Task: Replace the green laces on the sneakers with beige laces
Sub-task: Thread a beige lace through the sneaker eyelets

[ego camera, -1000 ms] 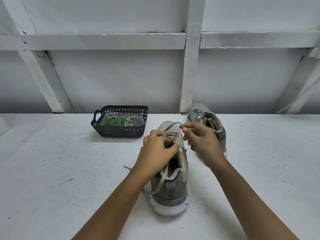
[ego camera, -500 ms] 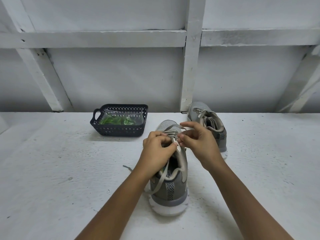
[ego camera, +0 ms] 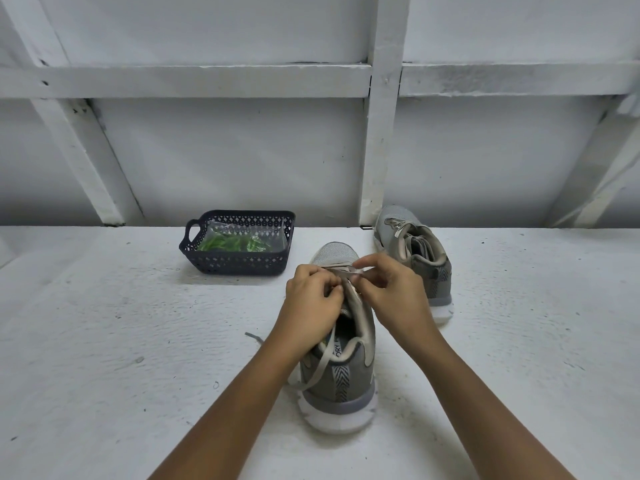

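The grey mesh sneaker with the white sole (ego camera: 346, 386) sits dead centre, heel toward the camera, and both hands are right on top of its eyelets. The flat beige lace (ego camera: 320, 367) is part-threaded, one loose end draping down the left side of the heel.

The left hand (ego camera: 311, 299) is curled tight, fingertips pinching at the lace row. The right hand (ego camera: 394, 292) has come in from its wider reach of a second ago and now pinches a short stretch of lace just beside the left. That closing-in looks like a pull-through finishing and the next eyelet being lined up.

Behind and to the right, the second grey sneaker (ego camera: 426, 268) already wears beige lacing, so this looks like the last shoe. Farther left, the dark perforated plastic basket (ego camera: 239, 263) holds the green laces (ego camera: 235, 243) in a clear bag.

All of it rests on a rough white-painted surface (ego camera: 121, 341), backed by a white panelled wall (ego camera: 242, 161) crossed with beams.
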